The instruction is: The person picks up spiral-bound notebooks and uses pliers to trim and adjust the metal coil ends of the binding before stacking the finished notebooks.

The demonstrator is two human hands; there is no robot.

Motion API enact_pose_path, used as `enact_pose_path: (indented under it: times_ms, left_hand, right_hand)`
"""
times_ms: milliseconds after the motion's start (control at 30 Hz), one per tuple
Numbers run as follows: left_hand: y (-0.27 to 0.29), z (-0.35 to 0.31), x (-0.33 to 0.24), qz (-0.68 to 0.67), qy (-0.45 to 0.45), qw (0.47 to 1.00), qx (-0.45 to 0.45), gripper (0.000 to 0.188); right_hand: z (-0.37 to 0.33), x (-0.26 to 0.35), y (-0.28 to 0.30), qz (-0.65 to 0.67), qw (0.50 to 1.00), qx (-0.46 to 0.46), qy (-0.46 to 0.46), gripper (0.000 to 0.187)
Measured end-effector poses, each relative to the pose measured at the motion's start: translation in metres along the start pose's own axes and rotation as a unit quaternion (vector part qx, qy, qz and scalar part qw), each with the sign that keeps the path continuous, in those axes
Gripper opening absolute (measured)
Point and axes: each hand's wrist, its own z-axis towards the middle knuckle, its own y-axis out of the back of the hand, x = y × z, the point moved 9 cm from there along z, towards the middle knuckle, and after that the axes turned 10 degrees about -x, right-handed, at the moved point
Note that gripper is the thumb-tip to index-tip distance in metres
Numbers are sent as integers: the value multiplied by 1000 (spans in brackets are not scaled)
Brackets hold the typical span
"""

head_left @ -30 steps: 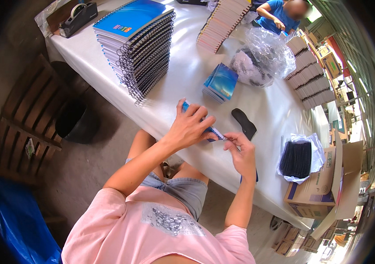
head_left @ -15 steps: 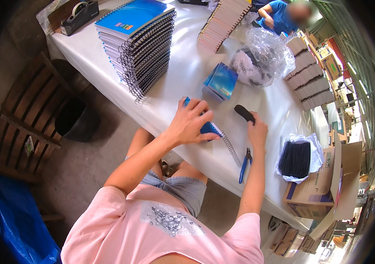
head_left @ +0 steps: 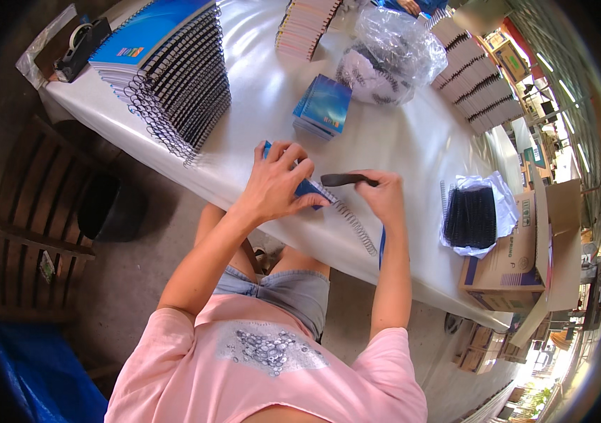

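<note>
My left hand (head_left: 276, 180) grips a small blue notebook (head_left: 307, 188) on the white-covered table, fingers over its top and thumb along its near side. A thin spiral coil (head_left: 354, 224) trails out of the notebook's end toward the table edge. In my right hand (head_left: 384, 199) is a black tool with a rounded, flattish body (head_left: 343, 179); its exact kind is unclear. Its tip is close to where the coil meets the notebook, and I cannot tell if they touch. The blue-handled pliers (head_left: 382, 248) lie mostly hidden behind my right forearm.
A tall stack of spiral notebooks (head_left: 173, 84) stands at left, and small blue notebooks (head_left: 323, 106) lie ahead. Beyond are a clear plastic bag (head_left: 385, 70) and page stacks (head_left: 473, 92). Black coils (head_left: 470, 218) and a cardboard box (head_left: 508, 268) are at right. A co-worker's hand (head_left: 410, 5) shows far off.
The black tool in my right hand has swung left, its end now beside the notebook's coil. My right forearm now covers most of the pliers. The whole view has shifted slightly.
</note>
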Motion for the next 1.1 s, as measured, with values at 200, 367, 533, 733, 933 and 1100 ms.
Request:
enact_pose_path:
  times_ms: [200,367,533,733,933,1100]
  left_hand:
    - [6,-1,10,-27,7,999,-19,53]
    - [18,4,26,-157,51,981,-99,54]
    - [-3,-3,36,-242,96,963,-73,61]
    - [-7,-5,49,-296,131,941,-103,85]
    - [-28,-10,56,-337,232,913,-2,85]
    - [-24,-12,62,-376,228,896,-62,90]
  right_hand:
    - [-1,14,-22,-136,989,60,15,30]
    - [-8,18,-30,145,989,5,43,27]
    - [-13,5,-18,334,940,-65,8,21]
    - [0,-5,-16,291,948,-122,-50,20]
    - [15,-1,-25,61,997,-53,9,19]
    - [27,-1,-35,-179,982,-55,-26,22]
